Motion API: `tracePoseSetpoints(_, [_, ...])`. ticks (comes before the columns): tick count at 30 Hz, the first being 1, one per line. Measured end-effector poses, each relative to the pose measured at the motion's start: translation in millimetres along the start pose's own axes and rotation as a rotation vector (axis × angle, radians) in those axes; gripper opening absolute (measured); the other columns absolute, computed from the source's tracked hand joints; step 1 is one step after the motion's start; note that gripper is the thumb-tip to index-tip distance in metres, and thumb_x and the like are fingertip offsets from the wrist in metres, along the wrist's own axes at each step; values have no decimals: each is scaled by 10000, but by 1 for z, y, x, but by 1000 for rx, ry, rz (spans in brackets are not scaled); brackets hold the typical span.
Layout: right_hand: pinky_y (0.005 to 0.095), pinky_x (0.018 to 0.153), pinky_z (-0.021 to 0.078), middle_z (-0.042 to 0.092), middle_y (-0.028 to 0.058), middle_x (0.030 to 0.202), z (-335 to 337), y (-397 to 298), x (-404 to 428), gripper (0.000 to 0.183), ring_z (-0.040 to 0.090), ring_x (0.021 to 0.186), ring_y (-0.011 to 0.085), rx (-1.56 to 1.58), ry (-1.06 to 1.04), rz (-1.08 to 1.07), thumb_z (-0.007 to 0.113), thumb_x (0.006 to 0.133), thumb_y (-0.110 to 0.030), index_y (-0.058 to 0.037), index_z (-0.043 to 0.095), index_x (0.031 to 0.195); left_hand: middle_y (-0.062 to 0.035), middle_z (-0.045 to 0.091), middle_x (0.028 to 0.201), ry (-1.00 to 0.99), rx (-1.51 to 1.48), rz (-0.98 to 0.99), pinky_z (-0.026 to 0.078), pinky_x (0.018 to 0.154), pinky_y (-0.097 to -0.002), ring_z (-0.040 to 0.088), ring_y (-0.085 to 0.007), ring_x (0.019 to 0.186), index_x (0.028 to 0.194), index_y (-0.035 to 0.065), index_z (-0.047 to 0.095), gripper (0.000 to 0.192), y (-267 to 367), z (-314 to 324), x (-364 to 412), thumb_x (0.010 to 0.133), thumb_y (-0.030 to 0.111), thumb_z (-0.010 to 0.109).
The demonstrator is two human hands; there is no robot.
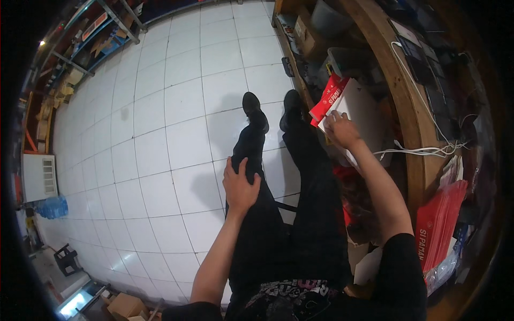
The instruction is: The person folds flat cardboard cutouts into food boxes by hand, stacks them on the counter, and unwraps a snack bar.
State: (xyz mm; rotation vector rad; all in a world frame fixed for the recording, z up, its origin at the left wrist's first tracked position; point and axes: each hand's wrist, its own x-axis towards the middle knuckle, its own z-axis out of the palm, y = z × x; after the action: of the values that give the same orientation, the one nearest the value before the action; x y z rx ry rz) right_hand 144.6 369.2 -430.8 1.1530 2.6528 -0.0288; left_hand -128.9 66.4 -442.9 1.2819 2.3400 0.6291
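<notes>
My left hand rests on the left leg of my black trousers, near the knee. Its fingers are spread and it holds nothing. Over at the shelf under the wooden desk, my right hand has its fingers curled on the edge of a white sheet, apparently paper or card. Right behind that edge lie red printed paper pieces bearing white writing. The fingertips are partly hidden, and the lower part of the white sheet passes behind my forearm.
Along my right runs the wooden desk, with white cables, dark devices and a stack of red printed packets. A cardboard box and grey bucket stand underneath. White floor tiles spread left towards metal shelving.
</notes>
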Motion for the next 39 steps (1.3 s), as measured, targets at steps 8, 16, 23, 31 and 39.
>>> tracePoseSetpoints(8, [446,681,660,562,236,1299,32,-8,10,458,667,1086,557,-391,52,-151,561,999,-214,-54,530,1426,-323,328,1593,-7,-11,11,363,1154,-568,364,-477,1458,1467,79,539,605,-1,-2,2,922,296,689])
tracePoseSetpoints(16, [475,762,646,554,225,1311,10,-7,-3,308,653,1118,484,-148,52,-76,585,978,-195,0,645,1209,-313,335,1589,8,-8,14,363,1151,-573,371,-473,1457,1466,85,538,602,1,-3,0,919,281,696])
tracePoseSetpoints(23, [510,872,610,548,212,1382,-10,-9,-5,279,632,1164,421,-62,16,-43,557,995,-184,9,658,1169,-317,317,1611,-12,-22,-2,366,1174,-565,366,-478,1475,1490,115,525,601,0,-7,0,944,287,707])
tracePoseSetpoints(31, [454,826,623,551,188,1362,-1,-4,7,309,663,1107,400,-182,2,-95,596,972,-191,-43,657,1236,-305,314,1618,-22,-12,-14,357,1185,-562,360,-469,1482,1492,121,524,599,2,-7,0,945,284,706])
tracePoseSetpoints(39, [411,701,634,540,231,1344,21,-18,14,358,675,1047,406,-406,33,-14,615,961,-242,-49,665,1259,-304,315,1619,-10,-39,11,347,1187,-568,357,-469,1485,1490,124,523,597,0,-3,1,943,281,704])
